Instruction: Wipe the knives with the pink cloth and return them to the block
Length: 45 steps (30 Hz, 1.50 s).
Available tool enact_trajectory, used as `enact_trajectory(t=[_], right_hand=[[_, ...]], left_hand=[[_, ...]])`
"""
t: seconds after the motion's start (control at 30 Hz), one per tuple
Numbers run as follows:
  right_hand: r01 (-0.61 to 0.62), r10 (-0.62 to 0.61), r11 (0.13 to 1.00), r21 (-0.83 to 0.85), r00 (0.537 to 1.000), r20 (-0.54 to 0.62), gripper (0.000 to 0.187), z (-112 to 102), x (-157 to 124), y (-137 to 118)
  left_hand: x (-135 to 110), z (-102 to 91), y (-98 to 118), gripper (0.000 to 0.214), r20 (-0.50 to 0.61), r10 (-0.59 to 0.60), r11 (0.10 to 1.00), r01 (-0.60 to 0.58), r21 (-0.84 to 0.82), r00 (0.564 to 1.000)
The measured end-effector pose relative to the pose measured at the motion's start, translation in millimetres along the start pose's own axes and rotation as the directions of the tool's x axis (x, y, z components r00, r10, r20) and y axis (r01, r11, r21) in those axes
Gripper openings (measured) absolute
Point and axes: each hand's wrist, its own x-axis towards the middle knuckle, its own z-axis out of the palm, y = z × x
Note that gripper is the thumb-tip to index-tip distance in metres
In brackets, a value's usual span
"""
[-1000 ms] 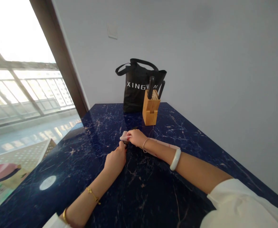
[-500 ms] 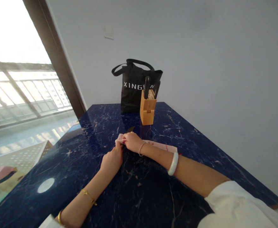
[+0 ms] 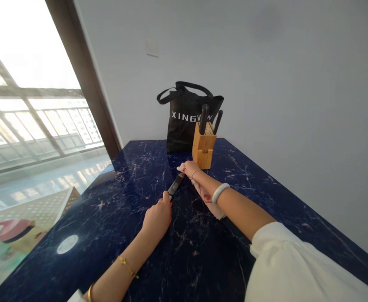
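Note:
My left hand (image 3: 157,216) is wrapped round the black handle of a knife (image 3: 175,184), its blade pointing away from me and slightly to the right. At the blade's tip, my right hand (image 3: 190,169) grips a white cloth with red marks (image 3: 209,202). The cloth's loose end trails back under my right forearm. Just beyond my right hand stands a wooden knife block (image 3: 203,150) with black-handled knives in its top. My fingers and the cloth hide the very end of the blade.
A black tote bag (image 3: 180,132) stands behind the knife block on the dark blue marbled table (image 3: 130,176). A white disc (image 3: 67,244) lies at the left. Beyond the left edge are a perforated white surface (image 3: 50,205) and a pink-lidded container (image 3: 8,230).
My right hand has slid the cloth from near the handle out to the blade's tip, baring the blade. The view has shifted slightly left.

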Motion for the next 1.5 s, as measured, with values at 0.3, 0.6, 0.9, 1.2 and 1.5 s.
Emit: enact_trajectory(t=[0.3, 0.6, 0.9, 1.2, 1.5], right_hand=[[0.050, -0.048, 0.998, -0.029, 0.996, 0.073, 0.023, 3.9, -26.5, -10.7], [0.222, -0.230, 0.970, 0.099, 0.971, 0.070, 0.017, 13.2, -70.3, -39.9], [0.293, -0.290, 0.955, -0.054, 0.955, 0.063, 0.019, 12.6, -73.4, -49.5], [0.037, -0.037, 0.999, -0.001, 0.999, 0.029, 0.021, 7.1, -21.8, -19.3], [-0.020, 0.022, 1.000, 0.022, 0.997, -0.078, 0.016, 7.3, 2.9, 21.3]], left_hand=[[2.8, -5.7, 0.3, 0.020, -0.002, -0.045, 0.997, 0.045, -0.069, 0.999], [3.4, -3.3, 0.0, 0.023, -0.027, -0.045, 0.997, 0.044, -0.056, 0.999], [-1.1, -5.7, 0.8, 0.030, -0.009, -0.031, 0.996, 0.030, -0.081, 0.999], [-0.2, -6.6, 1.5, 0.023, 0.018, -0.047, 0.996, 0.049, -0.076, 0.999], [5.0, -7.1, -8.3, 0.018, -0.055, -0.073, 0.967, 0.057, -0.249, 0.996]])
